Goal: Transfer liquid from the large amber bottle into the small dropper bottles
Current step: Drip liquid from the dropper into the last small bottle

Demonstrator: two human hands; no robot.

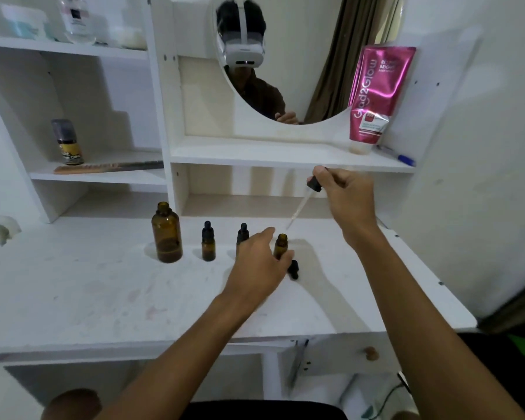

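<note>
The large amber bottle (pixel 166 233) stands uncapped on the white desk (pixel 103 292), a little dark liquid in its bottom. To its right stand two capped small dropper bottles (pixel 208 242) (pixel 242 233). My left hand (pixel 259 262) grips a third small bottle (pixel 281 244), which is uncapped. My right hand (pixel 344 192) pinches a black-capped glass dropper (pixel 303 201) above it, the tip slanting down toward that bottle's mouth. A small black dropper cap (pixel 293 269) lies on the desk beside my left hand.
A round mirror (pixel 300 56) hangs over the upper shelf, which holds a pink pouch (pixel 376 95) and a blue pen (pixel 397 155). The left shelves hold a spray can (pixel 68 142), a comb (pixel 103 167) and jars. A white wall runs along the right.
</note>
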